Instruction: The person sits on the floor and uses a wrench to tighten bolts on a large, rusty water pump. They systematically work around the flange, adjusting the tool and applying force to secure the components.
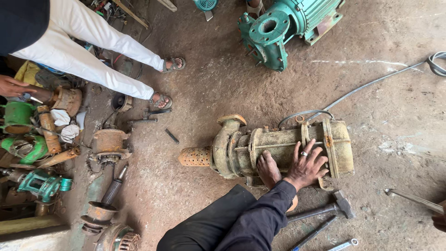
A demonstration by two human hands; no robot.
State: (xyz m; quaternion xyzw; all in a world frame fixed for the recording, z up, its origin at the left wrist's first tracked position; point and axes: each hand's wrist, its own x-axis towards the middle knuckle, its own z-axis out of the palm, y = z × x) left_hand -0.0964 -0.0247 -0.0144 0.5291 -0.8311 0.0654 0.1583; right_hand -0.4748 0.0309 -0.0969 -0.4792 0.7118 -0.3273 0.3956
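Note:
A rusty yellowish pump (278, 146) lies on its side on the dirt floor, with a perforated strainer (195, 156) at its left end. My left hand (305, 165), in a dark sleeve with a ring on one finger, rests flat on the pump body with the fingers spread. My bare foot (268, 168) presses on the pump beside that hand. At the right edge of the view my right hand (440, 217) is only partly visible, closed around the end of a thin metal rod (411, 199).
A hammer (341, 203), a spanner (344, 243) and a dark bar (313, 232) lie near my leg. A green pump (278, 30) stands at the top. Another person in white trousers (88, 51) and sandals stands at the left among rusty parts (109, 144). A grey cable (371, 83) crosses the floor.

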